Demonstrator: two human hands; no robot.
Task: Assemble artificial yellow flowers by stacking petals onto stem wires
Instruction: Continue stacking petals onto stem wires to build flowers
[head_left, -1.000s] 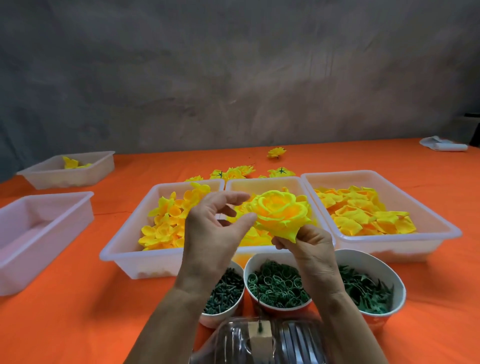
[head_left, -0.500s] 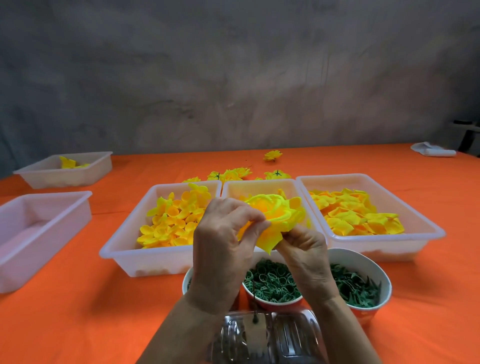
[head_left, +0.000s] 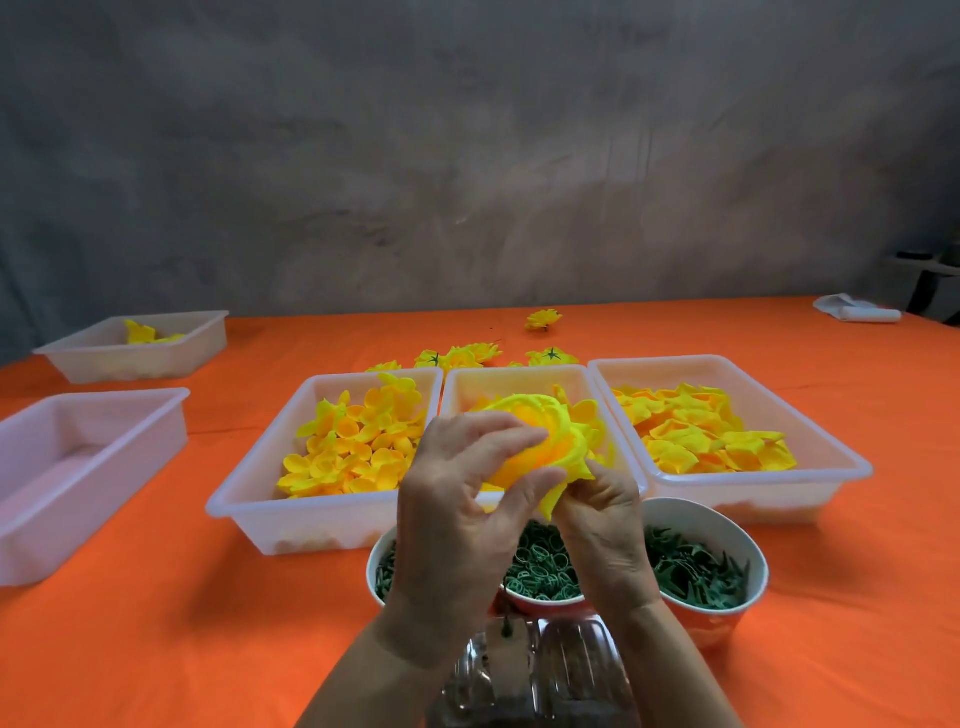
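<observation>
While two translucent trays (head_left: 78, 467) sit off to the left on the orange tabletop (head_left: 156, 649), the work itself is at centre, above three more trays: the left tray (head_left: 249, 499) holds cupped petals, the middle tray (head_left: 457, 384) is largely hidden by the hands, and the right tray (head_left: 852, 467) holds flatter petals. The left hand (head_left: 457, 519) curls its grip round the near side of the yellow flower (head_left: 540, 441), thumb and fingers pressing the outer petals, and the right hand (head_left: 602, 525) pinches the flower from below; the stem wire cannot be seen. This looks like seating and shaping a stacked layer. Next, I judge, comes a green piece from the bowls (head_left: 727, 530) beneath, which calls for freeing one hand while the other keeps the stack together. Finished flowers (head_left: 462, 356) lie beyond the trays.
</observation>
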